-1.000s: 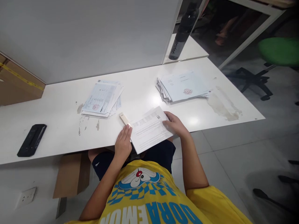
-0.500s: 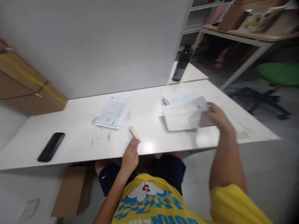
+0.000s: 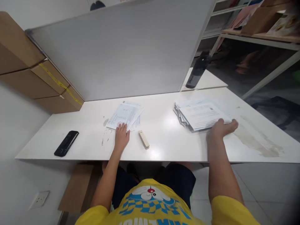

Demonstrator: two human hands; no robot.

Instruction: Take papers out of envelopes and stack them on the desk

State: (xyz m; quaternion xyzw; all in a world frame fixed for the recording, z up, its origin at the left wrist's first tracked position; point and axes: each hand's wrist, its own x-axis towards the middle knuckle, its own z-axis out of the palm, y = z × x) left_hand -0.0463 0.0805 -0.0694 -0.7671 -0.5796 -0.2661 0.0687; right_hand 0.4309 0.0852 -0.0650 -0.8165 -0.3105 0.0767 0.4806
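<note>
Across the foreground: one worktop, long, white, glossy, stained at right. Behind it: one smooth grey-white panel. At left: stacked cardboard boxes, brown, matt, yellow-taped; contents hidden. Below the worktop: one brown carton; contents not visible. On the worktop, right: one paper stack, uneven-edged, white printed sheet uppermost; right hand at its near edge, whether pinching paper cannot be told. Left of centre: one fanned pile of pale printed sheets; left hand palm down on its near edge, fingers slightly spread. Beyond the worktop: one dark cylindrical bottle, contents hidden. Toward the left end: one black phone, flat, rectangular. Between the hands, nearer the left: one cream oblong tool.
</note>
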